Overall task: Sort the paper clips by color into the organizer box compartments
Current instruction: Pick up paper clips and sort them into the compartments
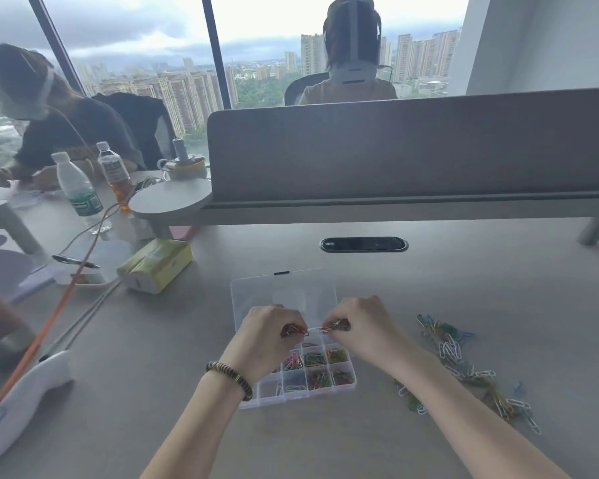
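Note:
A clear organizer box (352, 385) lies on the desk with its lid (284, 292) folded back. Its compartments hold pink, green, yellow, red, blue and white clips. Both hands hover above the box's far row. My left hand (270, 335) pinches a small bunch of red paper clips (296, 330). My right hand (357, 324) pinches another bunch of linked clips (336, 327), red and dark; a thin clip spans the gap between the two bunches. A loose pile of mixed paper clips (464, 364) stretches along the desk to the right of the box.
A yellow tissue pack (156, 264), a pen (75, 261), two bottles (80, 191) and an orange cable (49, 326) lie at left. A white device (21, 402) sits at the near left. A grey divider (412, 150) stands behind, and other people sit beyond.

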